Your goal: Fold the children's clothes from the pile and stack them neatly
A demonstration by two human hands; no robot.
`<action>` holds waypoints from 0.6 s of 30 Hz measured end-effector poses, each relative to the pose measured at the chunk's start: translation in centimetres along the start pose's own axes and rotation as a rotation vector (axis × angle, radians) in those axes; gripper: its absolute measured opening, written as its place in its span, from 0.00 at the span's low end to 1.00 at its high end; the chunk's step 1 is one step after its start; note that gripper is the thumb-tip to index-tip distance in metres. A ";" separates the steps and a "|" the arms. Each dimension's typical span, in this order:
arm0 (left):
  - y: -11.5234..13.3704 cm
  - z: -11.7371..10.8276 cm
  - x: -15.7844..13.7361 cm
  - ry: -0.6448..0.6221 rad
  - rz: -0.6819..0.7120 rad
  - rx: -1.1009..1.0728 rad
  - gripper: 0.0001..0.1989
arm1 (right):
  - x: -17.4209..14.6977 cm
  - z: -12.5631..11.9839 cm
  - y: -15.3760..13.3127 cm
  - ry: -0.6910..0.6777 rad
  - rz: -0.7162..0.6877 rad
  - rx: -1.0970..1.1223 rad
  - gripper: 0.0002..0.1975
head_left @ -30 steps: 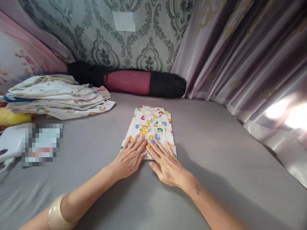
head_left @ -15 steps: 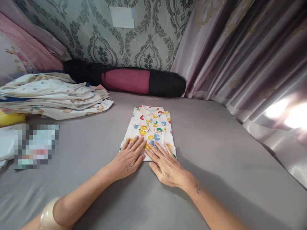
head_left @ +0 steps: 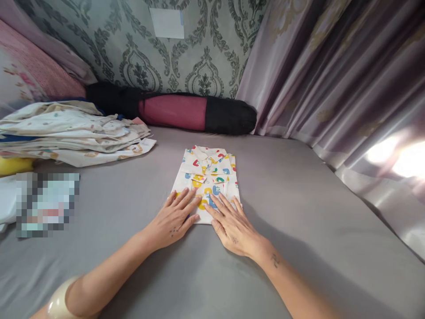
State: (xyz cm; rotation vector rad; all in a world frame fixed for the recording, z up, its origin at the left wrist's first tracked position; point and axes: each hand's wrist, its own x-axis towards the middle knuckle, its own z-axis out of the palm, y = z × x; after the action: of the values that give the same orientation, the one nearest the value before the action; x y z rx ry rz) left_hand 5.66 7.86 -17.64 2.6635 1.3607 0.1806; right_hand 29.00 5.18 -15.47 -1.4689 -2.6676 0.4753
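Observation:
A folded white shirt (head_left: 209,177) with a colourful print lies flat in the middle of the grey sheet (head_left: 299,199). Its collar points away from me, and two pocket flaps show on the front. My left hand (head_left: 174,219) rests with fingers spread on the near left corner of the shirt. On the near right corner lies my right hand (head_left: 234,228), its fingers also stretched out and apart. Both palms face down, and a strip of the shirt's near edge shows between them. Neither hand grips anything.
Loose pale garments (head_left: 73,133) are heaped at the left. A black and maroon bolster (head_left: 172,113) lies along the patterned wall. At the left edge sit a blurred-out packet (head_left: 49,204), a white item (head_left: 8,199) and something yellow (head_left: 16,165). Purple curtains (head_left: 282,79) hang on the right.
My hands have slid slightly apart, the left to the left and the right to the right, showing more of the shirt's near edge. The shirt stays in place.

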 end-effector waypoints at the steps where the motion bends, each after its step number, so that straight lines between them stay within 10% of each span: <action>1: -0.1 0.1 0.0 -0.012 0.000 -0.004 0.28 | 0.0 0.0 0.0 -0.004 0.002 0.003 0.26; 18: -0.7 -0.6 -0.4 0.041 -0.028 -0.031 0.27 | -0.7 -0.3 0.5 0.056 0.011 -0.007 0.27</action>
State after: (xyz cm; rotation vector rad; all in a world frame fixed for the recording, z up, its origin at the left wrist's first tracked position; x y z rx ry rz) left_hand 4.76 7.97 -17.21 2.6278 1.3945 0.2519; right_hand 29.84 4.94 -15.23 -1.4768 -2.6226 0.4191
